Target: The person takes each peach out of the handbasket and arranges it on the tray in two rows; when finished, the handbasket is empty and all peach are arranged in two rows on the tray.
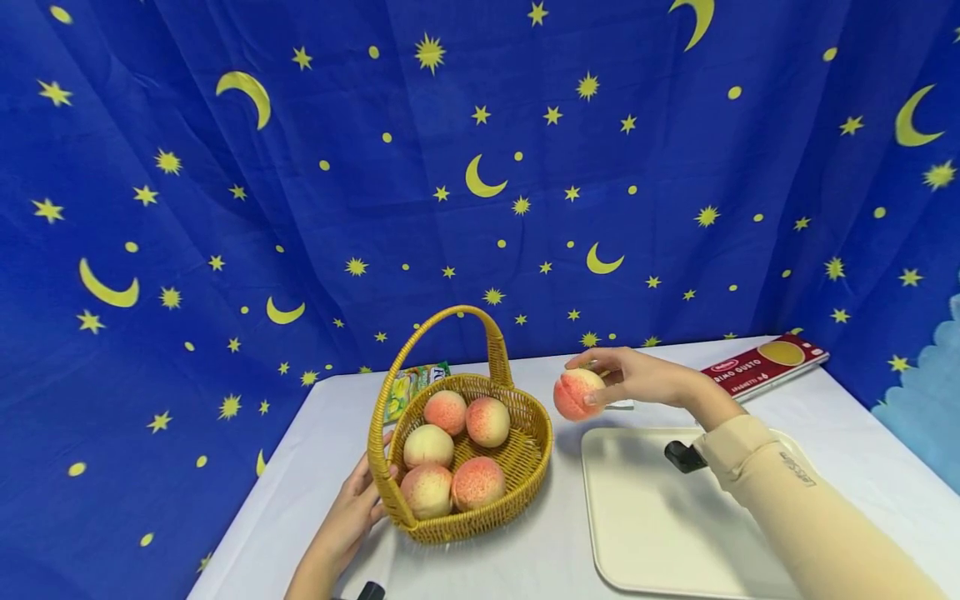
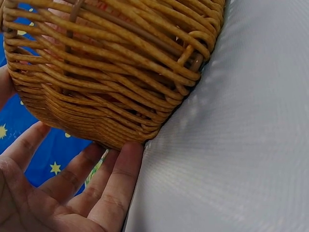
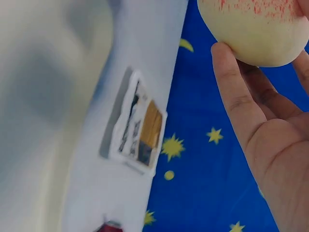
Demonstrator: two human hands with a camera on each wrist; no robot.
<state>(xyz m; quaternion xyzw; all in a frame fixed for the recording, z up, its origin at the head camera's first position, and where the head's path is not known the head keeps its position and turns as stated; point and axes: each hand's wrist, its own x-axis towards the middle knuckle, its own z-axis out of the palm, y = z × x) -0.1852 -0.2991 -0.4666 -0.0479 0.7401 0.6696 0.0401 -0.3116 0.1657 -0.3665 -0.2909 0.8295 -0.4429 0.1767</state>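
My right hand holds a red-and-cream peach above the table, left of the tray's far corner. In the right wrist view, the fingers and thumb are around the pale side of that peach. A yellow woven basket with a tall arched handle stands left of centre and contains several peaches. My left hand is at the basket's left side. In the left wrist view, its extended fingers touch the lower wicker wall.
A cream tray lies at the right under my right forearm. Behind it is a red spaghetti box. A small white packet lies near the table's far edge. A green-and-yellow packet is behind the basket. A blue star-patterned cloth hangs behind.
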